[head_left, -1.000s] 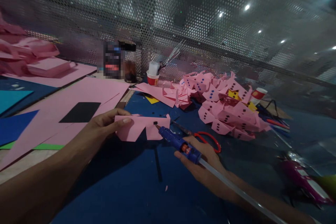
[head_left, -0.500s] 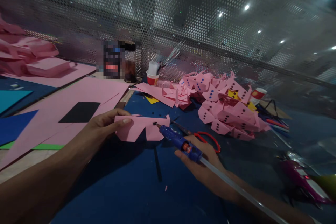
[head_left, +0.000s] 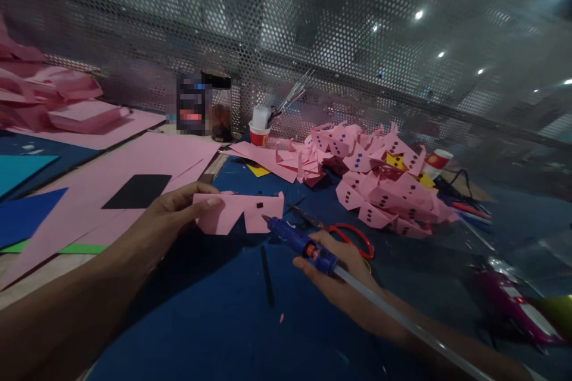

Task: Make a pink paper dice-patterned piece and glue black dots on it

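Note:
My left hand (head_left: 183,205) pinches the left end of a cut and folded pink paper piece (head_left: 223,214), thumb in front and fingers behind. A small black paper square (head_left: 260,205) sits near the piece's upper right. My right hand (head_left: 339,268) grips a blue glue gun (head_left: 292,238), its nozzle pointing up and left. The tip is at the paper just below and right of the square; whether it touches I cannot tell. A long clear glue stick (head_left: 393,314) sticks out of the gun's back end. Behind the gun lie scissors with red handles (head_left: 357,237).
Folded pink paper pieces (head_left: 384,184) with dark squares are heaped at the back right. A thin black paper strip (head_left: 267,277) lies on the blue surface. At left are pink sheets (head_left: 179,152) and a black sheet (head_left: 136,191). A red-white cup (head_left: 260,133) stands near the perforated metal screen (head_left: 179,24).
The nozzle has moved off the black square, down and slightly left. The square now shows fully on the pink paper. My left hand and the paper have shifted slightly up and left.

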The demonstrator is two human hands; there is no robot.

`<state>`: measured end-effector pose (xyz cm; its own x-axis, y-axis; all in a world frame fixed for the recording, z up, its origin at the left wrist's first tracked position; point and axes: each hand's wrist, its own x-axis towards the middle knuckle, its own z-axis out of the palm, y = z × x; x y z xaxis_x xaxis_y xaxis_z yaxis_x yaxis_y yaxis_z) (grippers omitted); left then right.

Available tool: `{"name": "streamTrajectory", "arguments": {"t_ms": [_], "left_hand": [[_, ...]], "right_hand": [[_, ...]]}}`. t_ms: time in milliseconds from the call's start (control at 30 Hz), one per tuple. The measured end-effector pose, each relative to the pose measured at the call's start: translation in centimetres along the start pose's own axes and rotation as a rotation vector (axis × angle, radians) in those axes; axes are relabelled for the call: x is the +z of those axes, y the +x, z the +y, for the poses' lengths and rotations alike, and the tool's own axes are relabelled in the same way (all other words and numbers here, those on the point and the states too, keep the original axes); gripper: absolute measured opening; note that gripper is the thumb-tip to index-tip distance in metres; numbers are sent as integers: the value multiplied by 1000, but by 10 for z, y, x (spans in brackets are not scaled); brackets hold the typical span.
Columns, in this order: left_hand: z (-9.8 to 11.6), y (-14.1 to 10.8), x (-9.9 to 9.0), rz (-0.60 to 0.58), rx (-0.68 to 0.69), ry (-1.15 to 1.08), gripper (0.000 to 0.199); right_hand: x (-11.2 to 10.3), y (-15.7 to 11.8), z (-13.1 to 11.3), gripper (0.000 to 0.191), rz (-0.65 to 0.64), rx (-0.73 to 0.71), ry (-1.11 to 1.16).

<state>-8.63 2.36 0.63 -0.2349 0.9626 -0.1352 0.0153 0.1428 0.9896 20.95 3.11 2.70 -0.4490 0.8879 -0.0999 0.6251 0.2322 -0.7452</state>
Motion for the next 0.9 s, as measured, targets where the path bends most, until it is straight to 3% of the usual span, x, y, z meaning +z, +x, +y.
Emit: {"name": "streamTrajectory", "arguments": {"t_ms": [500, 900], "left_hand": [[-2, 0, 0, -19, 23, -5, 26], [-1, 0, 1, -4, 9, -8, 27]], "right_hand": [[4, -1, 4, 24, 2, 22, 52], [3, 1, 2, 21, 48, 18, -42]]}}
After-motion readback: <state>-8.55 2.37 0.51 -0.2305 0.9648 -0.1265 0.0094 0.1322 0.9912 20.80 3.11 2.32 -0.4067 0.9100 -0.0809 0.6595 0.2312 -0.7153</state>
